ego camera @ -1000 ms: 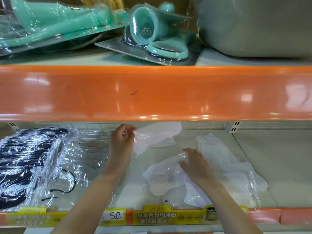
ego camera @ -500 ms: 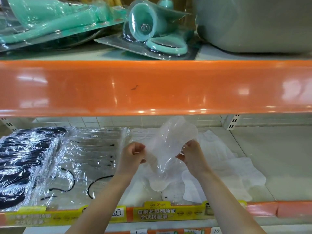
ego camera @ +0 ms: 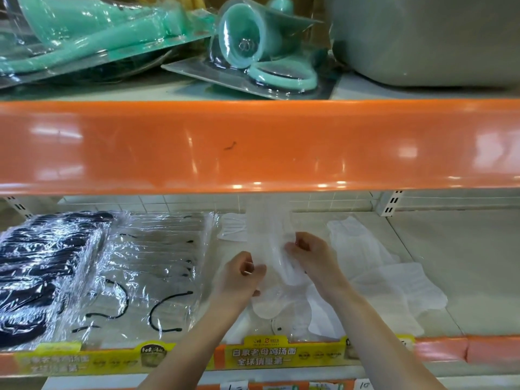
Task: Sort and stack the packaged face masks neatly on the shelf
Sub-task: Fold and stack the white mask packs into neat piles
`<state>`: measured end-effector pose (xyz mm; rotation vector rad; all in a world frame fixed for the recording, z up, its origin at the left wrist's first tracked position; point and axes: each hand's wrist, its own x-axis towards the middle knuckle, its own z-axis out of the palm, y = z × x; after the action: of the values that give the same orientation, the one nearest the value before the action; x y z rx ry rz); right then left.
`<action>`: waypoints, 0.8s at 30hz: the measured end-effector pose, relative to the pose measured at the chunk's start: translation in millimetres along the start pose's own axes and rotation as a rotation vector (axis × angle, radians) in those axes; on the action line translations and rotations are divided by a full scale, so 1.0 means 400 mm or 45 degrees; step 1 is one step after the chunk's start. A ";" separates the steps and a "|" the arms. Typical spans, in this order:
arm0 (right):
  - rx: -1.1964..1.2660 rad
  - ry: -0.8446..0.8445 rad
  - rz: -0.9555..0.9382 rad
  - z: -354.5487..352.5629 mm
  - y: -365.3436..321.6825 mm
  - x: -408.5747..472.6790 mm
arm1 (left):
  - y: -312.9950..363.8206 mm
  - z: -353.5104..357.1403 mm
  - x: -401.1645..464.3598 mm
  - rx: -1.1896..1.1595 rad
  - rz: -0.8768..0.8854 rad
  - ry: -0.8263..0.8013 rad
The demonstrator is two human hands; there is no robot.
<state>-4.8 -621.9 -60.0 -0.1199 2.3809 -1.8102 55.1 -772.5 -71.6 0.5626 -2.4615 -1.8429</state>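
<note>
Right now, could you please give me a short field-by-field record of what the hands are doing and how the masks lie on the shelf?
left hand: left hand pinches the held white mask pack
right hand: right hand pinches the same pack from the other side
held item: white mask pack, lifted above the shelf, upper end reaching the orange shelf edge
loose white masks: loose white masks, scattered to the right, not stacked
black masks: black mask packs, far left
clear packs: clear packs with black loops, beside the black ones
</note>
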 end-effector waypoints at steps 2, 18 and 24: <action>0.009 -0.047 0.020 -0.002 -0.002 0.002 | 0.012 -0.002 0.001 -0.141 -0.051 -0.014; -0.408 0.011 -0.177 -0.012 -0.003 -0.011 | 0.069 -0.052 0.040 -0.416 0.254 0.289; -0.082 -0.397 -0.173 -0.002 -0.038 -0.056 | 0.066 -0.041 0.022 0.240 1.033 0.748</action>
<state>16.9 -621.8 -43.5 -0.5415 2.2546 -1.6270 43.3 -784.1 -43.9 0.0445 -2.0067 -0.9677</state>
